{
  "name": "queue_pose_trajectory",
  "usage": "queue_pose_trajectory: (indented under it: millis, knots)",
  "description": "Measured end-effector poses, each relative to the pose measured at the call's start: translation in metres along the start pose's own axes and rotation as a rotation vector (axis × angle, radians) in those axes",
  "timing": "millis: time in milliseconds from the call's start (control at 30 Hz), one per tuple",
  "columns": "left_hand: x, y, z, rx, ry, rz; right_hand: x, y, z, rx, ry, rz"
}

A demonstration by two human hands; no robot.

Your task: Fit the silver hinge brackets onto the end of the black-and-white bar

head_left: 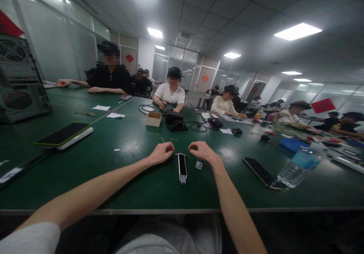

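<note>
My left hand (162,153) rests low over the green table with its fingers curled together, just left of a slim white device with a black face (182,166). My right hand (202,150) is curled in a similar way on the other side, its fingertips near the device's far end. Anything small inside either set of fingers is too small to make out. The device lies lengthwise, its narrow end towards me. Thin pieces at its far end are too blurred to name. A small silvery part (198,165) lies below my right hand.
A phone (263,173) and a water bottle (300,166) stand to the right, near a blue tray (294,144). Leftward are a green-edged phone (64,134) and a computer case (22,79). Ahead sit a small box (154,119), black devices and cables; several people work around the tables.
</note>
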State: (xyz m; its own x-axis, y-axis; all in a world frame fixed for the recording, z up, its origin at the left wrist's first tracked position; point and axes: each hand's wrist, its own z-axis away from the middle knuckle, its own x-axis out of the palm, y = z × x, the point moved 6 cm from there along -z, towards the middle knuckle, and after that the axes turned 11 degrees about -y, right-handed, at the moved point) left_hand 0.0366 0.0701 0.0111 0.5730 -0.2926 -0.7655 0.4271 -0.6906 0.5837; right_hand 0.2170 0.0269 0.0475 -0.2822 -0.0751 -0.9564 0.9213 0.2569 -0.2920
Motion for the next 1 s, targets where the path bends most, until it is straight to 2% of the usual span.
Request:
queue_pose_trajectory:
  millis: [100,400,533,1000]
  knots:
    - [0.001,-0.001,0.000,-0.011,-0.021,0.019,0.005,0.009,0.000,0.034,-0.088,-0.059]
    - [0.002,0.001,0.001,-0.053,-0.062,0.023,0.019,-0.001,-0.002,0.046,-0.222,-0.096]
    - [0.004,0.003,0.000,-0.052,-0.096,0.008,0.022,-0.001,-0.004,0.037,-0.235,-0.107]
    - [0.001,0.007,0.002,-0.011,-0.082,-0.049,0.022,0.001,-0.003,0.065,-0.248,-0.101]
